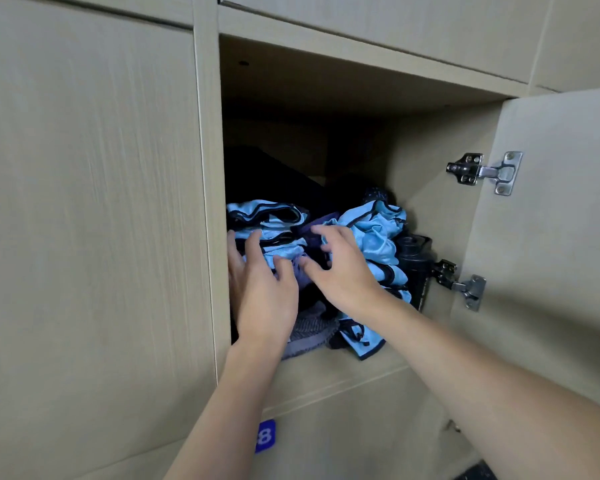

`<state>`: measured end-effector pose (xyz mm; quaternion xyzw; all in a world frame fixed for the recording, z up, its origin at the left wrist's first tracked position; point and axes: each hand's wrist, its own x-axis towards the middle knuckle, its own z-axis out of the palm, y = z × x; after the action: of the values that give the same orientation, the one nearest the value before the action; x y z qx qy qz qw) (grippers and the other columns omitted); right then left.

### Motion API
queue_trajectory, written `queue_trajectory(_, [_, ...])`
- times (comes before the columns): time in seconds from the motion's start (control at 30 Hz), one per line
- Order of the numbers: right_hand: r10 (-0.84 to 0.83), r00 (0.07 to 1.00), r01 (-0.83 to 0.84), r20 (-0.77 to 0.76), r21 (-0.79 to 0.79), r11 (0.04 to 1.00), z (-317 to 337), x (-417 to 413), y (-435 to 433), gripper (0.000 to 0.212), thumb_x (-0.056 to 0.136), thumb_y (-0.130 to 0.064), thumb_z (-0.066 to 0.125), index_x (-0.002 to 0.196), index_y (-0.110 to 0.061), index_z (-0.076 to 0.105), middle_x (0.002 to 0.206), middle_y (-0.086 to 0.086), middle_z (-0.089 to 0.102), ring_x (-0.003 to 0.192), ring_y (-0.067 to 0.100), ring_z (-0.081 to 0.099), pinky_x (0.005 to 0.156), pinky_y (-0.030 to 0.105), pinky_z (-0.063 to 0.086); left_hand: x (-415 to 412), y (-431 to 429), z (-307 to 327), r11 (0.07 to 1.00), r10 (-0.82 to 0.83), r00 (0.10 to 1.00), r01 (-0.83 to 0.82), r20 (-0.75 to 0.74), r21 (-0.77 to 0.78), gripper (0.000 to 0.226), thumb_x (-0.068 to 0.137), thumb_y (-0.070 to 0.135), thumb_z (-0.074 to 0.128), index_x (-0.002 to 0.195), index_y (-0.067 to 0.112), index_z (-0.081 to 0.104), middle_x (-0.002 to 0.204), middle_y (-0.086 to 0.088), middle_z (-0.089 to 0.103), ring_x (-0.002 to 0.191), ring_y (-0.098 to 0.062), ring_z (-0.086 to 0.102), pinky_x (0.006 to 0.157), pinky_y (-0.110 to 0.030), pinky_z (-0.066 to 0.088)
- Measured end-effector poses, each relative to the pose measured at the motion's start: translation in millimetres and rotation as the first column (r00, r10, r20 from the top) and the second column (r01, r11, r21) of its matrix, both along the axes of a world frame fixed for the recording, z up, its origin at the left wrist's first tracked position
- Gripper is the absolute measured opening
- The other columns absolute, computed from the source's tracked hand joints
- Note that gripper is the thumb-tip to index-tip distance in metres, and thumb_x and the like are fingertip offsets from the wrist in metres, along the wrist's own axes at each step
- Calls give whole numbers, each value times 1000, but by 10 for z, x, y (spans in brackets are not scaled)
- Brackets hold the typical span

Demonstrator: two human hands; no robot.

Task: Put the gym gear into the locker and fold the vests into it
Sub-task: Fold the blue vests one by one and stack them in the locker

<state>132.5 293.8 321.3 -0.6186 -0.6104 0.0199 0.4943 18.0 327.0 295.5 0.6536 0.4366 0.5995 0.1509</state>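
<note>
Vests (374, 240) under splayed hands (264, 296) (343, 271) (contact unclear)

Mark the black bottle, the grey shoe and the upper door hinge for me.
black bottle (415, 270), head view, body below the cap
grey shoe (308, 336), head view, knit upper
upper door hinge (483, 172), head view, metal arm

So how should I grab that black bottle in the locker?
Grip the black bottle by its lid end, coming from the front and slightly above. It stands roughly upright, tucked between the blue vests and the right locker wall, so only its top and front face are free.
</note>
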Motion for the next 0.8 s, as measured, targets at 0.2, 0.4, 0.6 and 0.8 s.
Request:
queue_trajectory(0.2, [-114, 994, 114, -1, -38, 993, -214, 33, -586, 43, 96, -20, 60, 137, -18, 49, 127, -4, 39, 107, 8, 48, 92, 24, 44, -102, -389, -148, 986, -158, 987, 159, -29, 58, 29, 91, 14, 57, 120, 11, 60, 123, -8, 57, 118, -24, 49, 97, -26, 36])
queue_trajectory(0.4, [-288, 957, 284, -15, -140, 949, -920, 146, -1418, 34, 92, -7, 61, 125, -8, 59, 116, 3, 42, 94, 16, 56, 74, -2, 33, 17, -968, -535, 870, -493, 846, 487, -203, -80, 14, 88, 11, 59, 101, 15, 65, 87, 3, 65, 78, -11, 57, 78, -23, 45])
queue_trajectory(0.6, [-381, 920, 325, -89, -367, 872, -1994, 319, -2207, 27, 93, -7, 58, 120, -6, 63, 112, 6, 52, 96, 25, 61, 88, 26, 45, 301, -1385, -1531, 727, -687, 636, 592, -351, -349, 7, 77, 29, 55, 76, 34, 60, 68, 14, 59, 63, -11, 56, 72, -31, 51])
queue_trajectory(0.8, [-485, 858, 313, -169, -577, 754, -3088, 321, -2734, 19, 93, -2, 53, 108, 2, 64, 99, 18, 65, 89, 31, 58, 77, 29, 44, 187, -1561, -2912, 628, -778, 366, 491, -511, -604, 6, 85, 17, 65, 87, 22, 68, 69, 14, 60, 70, -18, 61, 76, -39, 54])
